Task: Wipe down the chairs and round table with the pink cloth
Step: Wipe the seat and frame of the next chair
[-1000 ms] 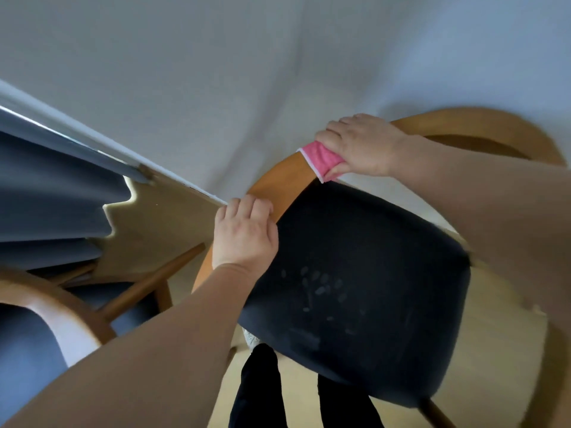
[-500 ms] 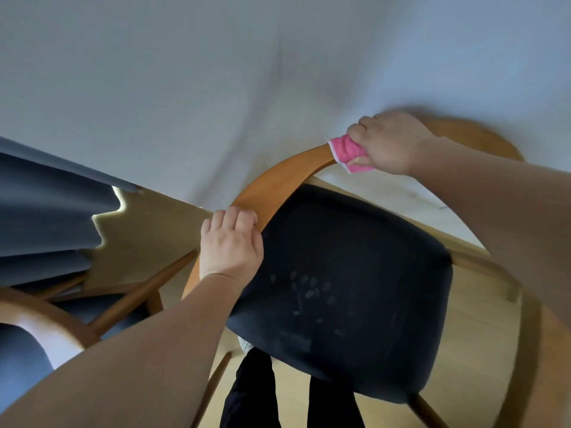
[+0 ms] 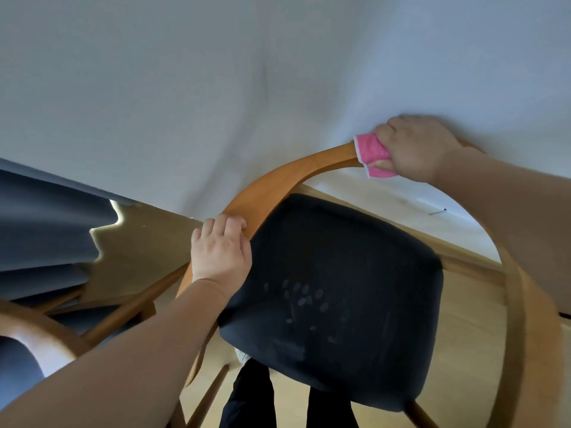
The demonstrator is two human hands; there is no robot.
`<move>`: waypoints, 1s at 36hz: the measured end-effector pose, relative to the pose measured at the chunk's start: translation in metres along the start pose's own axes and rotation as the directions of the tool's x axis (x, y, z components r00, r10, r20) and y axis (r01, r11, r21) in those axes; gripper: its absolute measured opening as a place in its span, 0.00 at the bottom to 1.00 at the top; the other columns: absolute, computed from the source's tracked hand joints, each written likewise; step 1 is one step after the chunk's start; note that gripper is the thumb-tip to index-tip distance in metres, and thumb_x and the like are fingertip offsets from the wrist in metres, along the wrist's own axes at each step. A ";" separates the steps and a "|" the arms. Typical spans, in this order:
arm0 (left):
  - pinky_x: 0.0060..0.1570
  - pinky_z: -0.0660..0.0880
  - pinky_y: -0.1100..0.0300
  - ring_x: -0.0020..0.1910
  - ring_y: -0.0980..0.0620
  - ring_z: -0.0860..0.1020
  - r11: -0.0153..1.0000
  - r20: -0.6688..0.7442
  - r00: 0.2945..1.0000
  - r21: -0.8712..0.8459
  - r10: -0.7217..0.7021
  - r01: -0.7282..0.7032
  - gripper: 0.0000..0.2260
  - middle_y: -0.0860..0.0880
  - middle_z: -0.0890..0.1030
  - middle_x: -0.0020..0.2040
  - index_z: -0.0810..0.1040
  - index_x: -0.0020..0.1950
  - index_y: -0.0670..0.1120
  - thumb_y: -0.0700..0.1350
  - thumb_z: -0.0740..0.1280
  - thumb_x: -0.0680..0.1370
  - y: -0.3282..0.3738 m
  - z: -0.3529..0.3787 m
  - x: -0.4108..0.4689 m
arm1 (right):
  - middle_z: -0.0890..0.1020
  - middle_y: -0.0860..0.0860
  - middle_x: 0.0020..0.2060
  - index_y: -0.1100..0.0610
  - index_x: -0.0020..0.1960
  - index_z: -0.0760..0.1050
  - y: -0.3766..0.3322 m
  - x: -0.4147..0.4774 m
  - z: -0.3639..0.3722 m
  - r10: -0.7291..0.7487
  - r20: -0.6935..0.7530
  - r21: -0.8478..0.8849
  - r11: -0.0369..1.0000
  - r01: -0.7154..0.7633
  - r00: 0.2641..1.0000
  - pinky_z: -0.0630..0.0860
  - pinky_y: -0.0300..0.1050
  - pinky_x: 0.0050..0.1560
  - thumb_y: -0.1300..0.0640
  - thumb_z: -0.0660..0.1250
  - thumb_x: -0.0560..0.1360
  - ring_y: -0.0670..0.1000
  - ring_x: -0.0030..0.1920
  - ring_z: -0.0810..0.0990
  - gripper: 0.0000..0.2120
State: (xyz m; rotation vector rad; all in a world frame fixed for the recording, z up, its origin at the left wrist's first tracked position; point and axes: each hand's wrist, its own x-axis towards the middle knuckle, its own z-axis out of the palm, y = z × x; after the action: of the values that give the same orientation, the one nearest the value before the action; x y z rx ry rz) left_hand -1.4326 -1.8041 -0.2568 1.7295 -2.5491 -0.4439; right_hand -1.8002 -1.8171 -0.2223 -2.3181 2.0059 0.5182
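Grey curtain [image 3: 46,223] far left of the black seat [image 3: 333,298], hanging in deep folds, thin line of light along its lower edge. Below it, also left of the seat: second chair [image 3: 46,330], only a curved wooden arm and a patch of blue-grey cushion in frame. White wall [image 3: 216,88] behind the seat, filling the upper half.

Left hand [image 3: 221,251] at the seat's left edge, fingers curled over the wooden rail [image 3: 278,180], gripping it, knuckles up. Bare forearm coming in from the lower left. Dark trouser legs [image 3: 247,400] just under the seat's near left corner.

Rail honey-coloured, curved, rising from the seat's left side, arcing over its far edge toward the upper right, then bending down round the seat's right side. Seat padded and dark. Cluster of pale smudges [image 3: 302,295] near its middle.

Pink cloth [image 3: 372,152] above the seat's far right corner, on the rail, white-edged, bunched and folded round the wood. Right hand [image 3: 414,146] immediately right of it, closed round cloth and rail together, thumb tip showing between the pink folds on the underside. Forearm leaving to the right, crossing over the rail. Pale wooden floor [image 3: 469,319] right of the seat and beneath it. Small dark mark at the wall base beyond the seat's right corner, too small to identify.
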 end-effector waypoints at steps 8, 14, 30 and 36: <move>0.73 0.51 0.55 0.75 0.48 0.57 0.967 0.174 0.952 -0.038 0.253 -0.250 0.24 0.49 0.59 0.76 0.55 0.77 0.47 0.46 0.56 0.82 0.092 -0.019 0.072 | 0.78 0.56 0.51 0.58 0.60 0.70 -0.001 -0.002 -0.004 -0.004 -0.003 -0.001 1.000 0.004 1.000 0.74 0.51 0.53 0.36 0.57 0.77 0.58 0.50 0.77 0.26; 0.72 0.39 0.51 0.76 0.46 0.40 0.916 0.405 0.879 0.194 0.252 -0.352 0.37 0.47 0.36 0.77 0.34 0.76 0.45 0.40 0.59 0.79 0.122 0.010 0.099 | 0.78 0.54 0.52 0.56 0.60 0.69 0.000 -0.001 -0.004 0.003 -0.006 0.011 1.000 -0.003 1.000 0.74 0.50 0.53 0.38 0.57 0.78 0.56 0.51 0.77 0.23; 0.74 0.41 0.49 0.76 0.46 0.38 0.895 0.526 0.823 0.231 0.216 -0.382 0.41 0.46 0.33 0.77 0.31 0.76 0.44 0.48 0.61 0.77 0.124 -0.003 0.098 | 0.76 0.58 0.60 0.59 0.67 0.68 0.033 -0.052 0.012 0.276 0.014 0.321 0.909 -0.266 0.961 0.70 0.52 0.61 0.36 0.64 0.73 0.60 0.59 0.75 0.33; 0.73 0.41 0.49 0.76 0.46 0.39 0.893 0.531 0.822 0.242 0.205 -0.378 0.43 0.46 0.34 0.77 0.32 0.76 0.45 0.48 0.63 0.76 0.126 -0.005 0.099 | 0.74 0.57 0.64 0.57 0.69 0.65 0.041 -0.086 0.024 0.434 0.056 0.436 0.800 -0.413 0.899 0.70 0.52 0.62 0.37 0.66 0.73 0.60 0.63 0.73 0.34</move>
State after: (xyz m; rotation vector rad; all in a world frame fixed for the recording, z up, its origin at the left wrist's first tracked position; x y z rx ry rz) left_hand -1.5832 -1.8523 -0.2338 1.3796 -3.3768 -0.5092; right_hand -1.8548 -1.7363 -0.2136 -1.6359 2.3696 -0.0017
